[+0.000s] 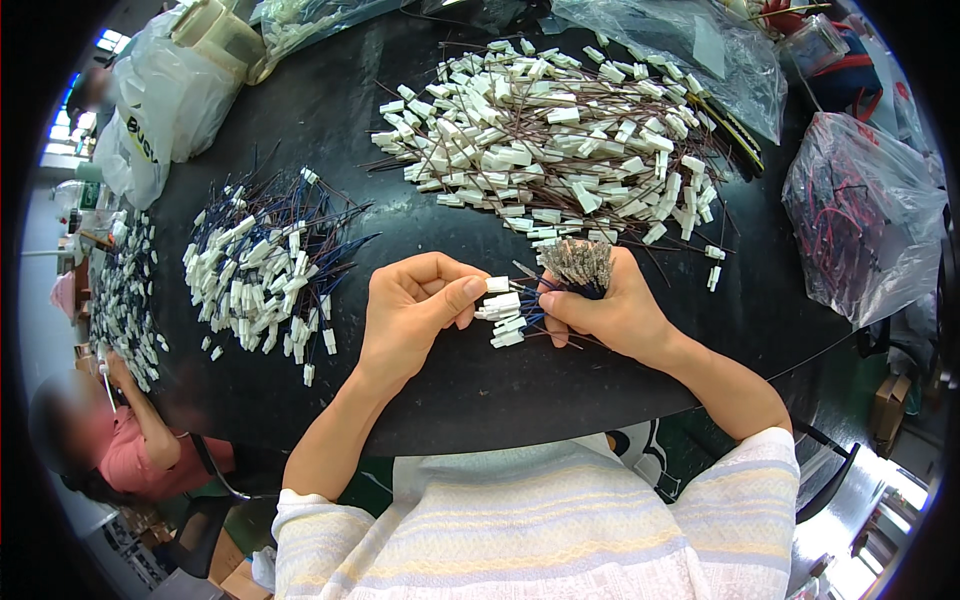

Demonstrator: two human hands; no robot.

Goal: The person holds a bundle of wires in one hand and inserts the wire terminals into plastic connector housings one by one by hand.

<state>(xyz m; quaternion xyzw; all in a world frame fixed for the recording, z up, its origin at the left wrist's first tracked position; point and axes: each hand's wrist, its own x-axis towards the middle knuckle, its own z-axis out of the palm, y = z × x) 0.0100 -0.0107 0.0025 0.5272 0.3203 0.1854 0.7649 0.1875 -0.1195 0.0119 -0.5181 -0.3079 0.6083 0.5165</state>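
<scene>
Over the near middle of the dark table, my right hand (pixel 610 305) is closed round a bunch of thin blue and brown wires. Grey-brown metallic ends (pixel 578 264) of the bunch fan out above my thumb. On its left side, several white connectors (pixel 503 312) stick out. My left hand (pixel 425 305) pinches one white connector (pixel 497 285) between thumb and fingertips, beside those in the bunch. Beyond my hands spreads a large heap of white connectors with brown wires (pixel 560 130). To the left lies a smaller pile of white connectors with blue wires (pixel 255 265).
Along the far left, another pile of connectors (pixel 125 290) lies near a person in a pink top (pixel 165 445). A white plastic bag (pixel 165 110) stands at the back left. Clear bags (pixel 865 220) with red and dark wires sit at right. The table's edge (pixel 540 440) curves before me.
</scene>
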